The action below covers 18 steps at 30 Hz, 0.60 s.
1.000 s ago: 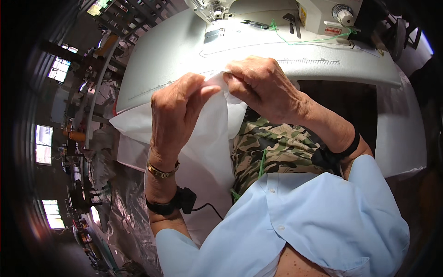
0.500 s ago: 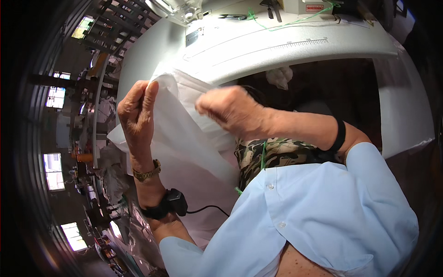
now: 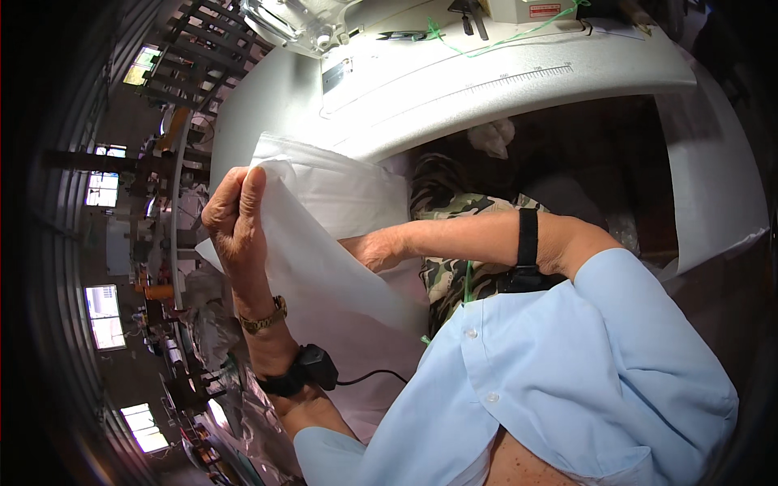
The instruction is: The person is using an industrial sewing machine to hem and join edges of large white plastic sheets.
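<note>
White sheet-like fabric [image 3: 340, 190] hangs in folds over the near left edge of a pale work table [image 3: 454, 97] and down in front of me. My left hand [image 3: 237, 212] pinches its upper edge between thumb and fingers, holding that corner up. Below and to the right, my right hand [image 3: 374, 249] reaches behind a raised flap of the fabric. Only its back and wrist show; the fingers are hidden by the cloth.
A sewing machine head [image 3: 300, 24] stands at the table's far left under bright light. Thread snips [image 3: 403, 36], green thread [image 3: 519, 39] and a white box [image 3: 539, 10] lie along the back. A ruler scale [image 3: 523, 75] marks the tabletop. Crumpled white material [image 3: 492, 138] lies below the table.
My right hand has dropped down and left from above the fabric to behind its flap. My left hand has lowered slightly, still pinching the edge.
</note>
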### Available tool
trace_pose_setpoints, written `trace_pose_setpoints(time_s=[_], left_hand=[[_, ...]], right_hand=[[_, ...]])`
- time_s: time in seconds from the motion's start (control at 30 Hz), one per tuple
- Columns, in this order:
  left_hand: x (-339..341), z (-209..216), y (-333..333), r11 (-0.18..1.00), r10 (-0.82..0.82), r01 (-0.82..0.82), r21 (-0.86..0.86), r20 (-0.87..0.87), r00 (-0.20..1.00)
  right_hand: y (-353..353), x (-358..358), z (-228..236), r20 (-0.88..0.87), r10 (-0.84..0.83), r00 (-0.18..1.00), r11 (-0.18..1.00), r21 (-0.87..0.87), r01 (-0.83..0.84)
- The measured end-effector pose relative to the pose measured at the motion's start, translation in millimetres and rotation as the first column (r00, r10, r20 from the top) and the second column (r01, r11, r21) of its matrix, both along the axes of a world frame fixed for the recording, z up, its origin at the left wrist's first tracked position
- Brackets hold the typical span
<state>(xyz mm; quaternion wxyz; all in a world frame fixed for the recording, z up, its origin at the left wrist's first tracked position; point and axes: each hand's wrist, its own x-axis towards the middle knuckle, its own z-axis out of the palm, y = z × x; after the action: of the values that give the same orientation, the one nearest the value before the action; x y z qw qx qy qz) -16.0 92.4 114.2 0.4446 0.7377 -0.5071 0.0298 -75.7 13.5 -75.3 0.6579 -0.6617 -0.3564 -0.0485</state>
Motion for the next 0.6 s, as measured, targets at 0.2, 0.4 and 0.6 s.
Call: trace_pose_setpoints(time_s=[0.2, 0.4, 0.6], left_hand=[[6.6, 0.3, 6.0, 0.999, 0.052, -0.052, -0.011, -0.020, 0.998], [-2.8, 2.6, -3.2, 0.999, 0.038, -0.038, 0.004, -0.021, 0.999], [-5.1, 5.1, -12.6, 1.000, -0.005, 0.006, 0.003, -0.025, 1.000]], right_hand=[[-3.3, -12.1, 21.5, -0.185, 0.072, 0.980, 0.997, 0.018, -0.070], [18.9, 9.4, 6.9, -0.050, 0.037, 0.998, 0.893, 0.450, -0.011], [42.6, 33.3, -32.0, -0.001, -0.233, 0.972, 0.905, 0.366, 0.217]])
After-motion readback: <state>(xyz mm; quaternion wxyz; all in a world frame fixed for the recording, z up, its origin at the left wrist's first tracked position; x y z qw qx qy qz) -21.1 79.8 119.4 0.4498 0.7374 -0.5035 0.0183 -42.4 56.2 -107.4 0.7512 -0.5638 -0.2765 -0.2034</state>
